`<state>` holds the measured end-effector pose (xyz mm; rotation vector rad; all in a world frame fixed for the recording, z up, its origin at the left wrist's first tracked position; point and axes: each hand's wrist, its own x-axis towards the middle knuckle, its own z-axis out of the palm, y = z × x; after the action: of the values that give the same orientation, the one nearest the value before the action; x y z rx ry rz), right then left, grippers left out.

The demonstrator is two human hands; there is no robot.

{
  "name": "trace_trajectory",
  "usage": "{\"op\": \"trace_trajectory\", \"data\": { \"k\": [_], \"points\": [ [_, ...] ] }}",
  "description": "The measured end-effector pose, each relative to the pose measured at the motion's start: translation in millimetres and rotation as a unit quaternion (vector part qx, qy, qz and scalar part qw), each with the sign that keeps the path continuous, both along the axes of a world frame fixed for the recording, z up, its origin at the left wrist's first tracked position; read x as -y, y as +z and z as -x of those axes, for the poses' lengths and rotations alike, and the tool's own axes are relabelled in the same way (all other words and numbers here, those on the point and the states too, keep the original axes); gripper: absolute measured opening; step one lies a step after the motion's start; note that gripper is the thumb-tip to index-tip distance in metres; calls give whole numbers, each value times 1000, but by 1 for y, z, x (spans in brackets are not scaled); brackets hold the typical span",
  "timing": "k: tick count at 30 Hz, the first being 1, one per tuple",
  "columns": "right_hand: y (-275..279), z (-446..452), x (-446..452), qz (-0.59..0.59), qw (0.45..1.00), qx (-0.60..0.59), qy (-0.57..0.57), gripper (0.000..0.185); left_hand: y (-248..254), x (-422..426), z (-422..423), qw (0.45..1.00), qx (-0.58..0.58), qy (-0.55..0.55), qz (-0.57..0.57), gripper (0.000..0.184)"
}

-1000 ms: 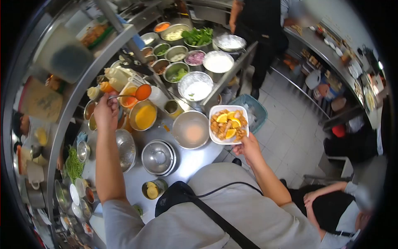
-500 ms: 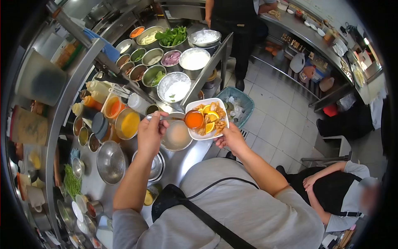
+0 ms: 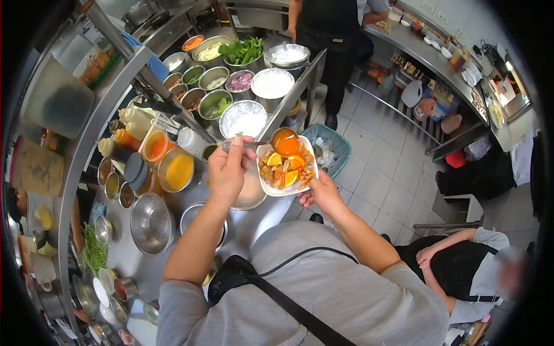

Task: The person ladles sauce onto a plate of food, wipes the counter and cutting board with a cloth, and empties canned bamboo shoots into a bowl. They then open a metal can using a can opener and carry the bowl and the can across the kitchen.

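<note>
My left hand [image 3: 228, 168] is closed around the handle of a ladle [image 3: 285, 142]. The ladle's bowl holds orange-red sauce and hangs over the far edge of a white dish [image 3: 268, 188]. Browned pieces of food [image 3: 270, 172] and several orange slices [image 3: 292, 177] lie in the dish. With thumb on the rim and fingers beneath, my right hand [image 3: 320, 192] grips the dish at its near right corner. Below the dish and partly hidden by it, a bowl of cloudy liquid [image 3: 249, 195] stands on the counter.
Steel bowls of ingredients, one with white powder [image 3: 243, 119], stand ahead. Sauce containers, including a yellow one [image 3: 176, 170], and a steel mixing bowl [image 3: 151, 224] are at left. A teal bin [image 3: 341, 151] sits on the floor. One person [image 3: 327, 46] stands ahead, another [image 3: 456, 265] at right.
My left hand has moved the ladle from the dish's left side up to its far edge, with its bowl tipped. More of the food shows, and the dish has hardly moved.
</note>
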<state>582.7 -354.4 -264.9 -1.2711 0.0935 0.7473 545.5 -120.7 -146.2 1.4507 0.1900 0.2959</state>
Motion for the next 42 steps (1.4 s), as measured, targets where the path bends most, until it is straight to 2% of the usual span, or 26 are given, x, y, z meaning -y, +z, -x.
{"op": "trace_trajectory", "data": {
  "k": [4,10,15,17,18,20,21,23,25,28,30,31,32,33,34,35,38,42],
  "points": [
    [5,0,3,-12,1000,1,-14,35,2,-16,13,997,34,31,-62,33],
    [14,1,0,-13,1000,3,-21,34,20,-14,47,983,58,-3,-173,29],
    [15,0,-5,-18,1000,-7,1,33,43,-1,61,979,111,8,-173,25],
    [22,3,-8,-29,1000,-2,7,32,55,1,68,910,248,20,-332,27],
    [24,2,-10,-27,1000,0,9,32,53,-1,69,910,249,23,-330,27],
    [25,3,-13,-32,999,1,14,32,45,-6,71,830,359,-15,-427,22],
    [24,3,-15,-31,999,2,17,32,39,-7,70,830,359,-12,-427,22],
    [22,1,-21,-33,999,-3,15,31,28,-11,65,806,319,-78,-493,25],
    [23,0,-25,-33,999,-1,16,31,25,-17,70,806,313,-76,-496,29],
    [24,3,-31,-32,999,-1,9,32,18,-16,78,821,351,-33,-449,26],
    [25,4,-36,-29,999,2,12,33,5,-11,80,949,164,33,-266,26],
    [26,3,-38,-24,1000,6,12,34,0,-16,78,949,163,45,-266,26],
    [27,2,-41,-19,1000,11,12,36,-2,-23,73,989,120,61,-64,29],
    [26,3,-40,-19,999,15,25,36,-2,-27,69,984,77,74,140,32],
    [26,3,-42,-20,1000,11,20,36,0,-34,65,975,46,103,192,30],
    [27,5,-44,-21,1000,6,15,37,2,-45,63,973,51,116,192,30],
    [28,6,-51,-31,999,4,19,40,7,-74,61,924,-85,101,360,25],
    [33,6,-58,-39,999,-2,12,42,30,-125,68,903,-73,138,400,23]
  ]
}}
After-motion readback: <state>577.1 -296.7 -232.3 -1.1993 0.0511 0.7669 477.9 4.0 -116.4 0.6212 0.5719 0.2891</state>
